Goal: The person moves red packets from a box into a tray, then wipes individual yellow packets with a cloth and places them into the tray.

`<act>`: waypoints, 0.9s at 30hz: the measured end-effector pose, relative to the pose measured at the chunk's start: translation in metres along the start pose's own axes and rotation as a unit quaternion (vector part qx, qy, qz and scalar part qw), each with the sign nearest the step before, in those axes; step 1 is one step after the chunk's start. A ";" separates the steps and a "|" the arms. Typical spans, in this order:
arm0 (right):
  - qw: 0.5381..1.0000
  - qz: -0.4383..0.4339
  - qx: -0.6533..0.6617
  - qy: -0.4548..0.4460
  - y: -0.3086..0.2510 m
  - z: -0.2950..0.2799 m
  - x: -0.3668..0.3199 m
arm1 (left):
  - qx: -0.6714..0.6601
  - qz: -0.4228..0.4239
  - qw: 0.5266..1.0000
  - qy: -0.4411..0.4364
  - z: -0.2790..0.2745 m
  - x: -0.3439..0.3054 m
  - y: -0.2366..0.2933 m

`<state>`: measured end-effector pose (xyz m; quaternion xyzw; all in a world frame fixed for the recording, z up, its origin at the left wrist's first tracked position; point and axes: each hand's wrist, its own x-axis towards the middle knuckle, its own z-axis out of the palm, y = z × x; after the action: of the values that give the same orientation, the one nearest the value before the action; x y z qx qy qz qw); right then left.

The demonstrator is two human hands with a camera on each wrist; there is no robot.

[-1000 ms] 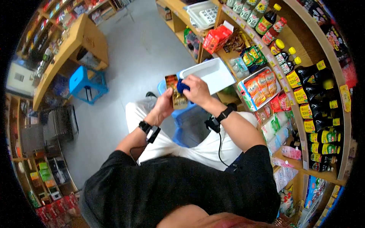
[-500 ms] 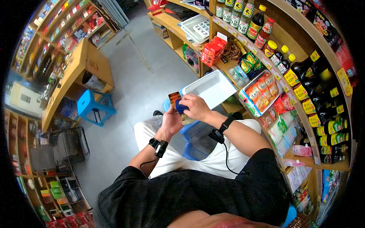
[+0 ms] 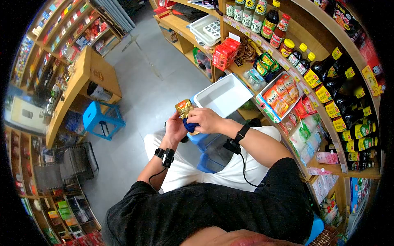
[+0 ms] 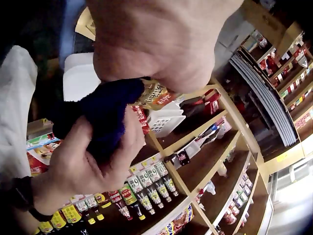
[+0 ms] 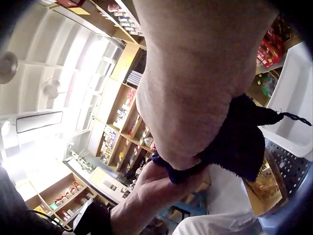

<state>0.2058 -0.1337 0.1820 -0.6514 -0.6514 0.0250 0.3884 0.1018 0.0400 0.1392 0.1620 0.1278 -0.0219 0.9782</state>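
Note:
My left hand (image 3: 175, 130) holds a gold packet (image 3: 184, 107) with printed lettering in front of the knees. Bunched in my right hand (image 3: 205, 120) is a dark blue cloth (image 3: 190, 125), pressed against the packet's lower part. In the left wrist view, fingers curl around the cloth (image 4: 105, 115), and a corner of the packet (image 4: 156, 96) shows beyond it. Seen from the right wrist, the cloth (image 5: 239, 139) hangs below the hand with a frayed edge and a loose string. Much of the packet is hidden by the hands and cloth.
A white plastic tub (image 3: 240, 98) stands just beyond the hands, beside the shelves. Below the hands is a blue stool (image 3: 201, 143) between the knees. Bottles and a tray of orange packets (image 3: 281, 97) line the right shelf. Another blue stool (image 3: 102, 119) stands at left.
The packet has turned, showing a bright gold face where a darker one showed. Both hands have shifted slightly left, and the cloth now sits lower on the packet.

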 end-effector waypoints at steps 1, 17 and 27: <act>1.000 -0.003 0.001 -0.009 0.001 0.001 -0.001 | -0.013 0.013 1.000 -0.015 -0.003 0.000 0.002; 0.985 0.174 -0.011 0.008 -0.001 0.002 -0.005 | -0.004 -0.056 0.998 -0.025 -0.020 -0.002 -0.006; 0.981 0.190 -0.029 -0.039 0.001 -0.006 -0.006 | 0.187 -0.029 0.978 0.084 -0.005 0.011 -0.006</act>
<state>0.2090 -0.1418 0.1827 -0.7728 -0.5310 0.1048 0.3314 0.1102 0.0355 0.1298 0.3399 0.2080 -0.0602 0.9152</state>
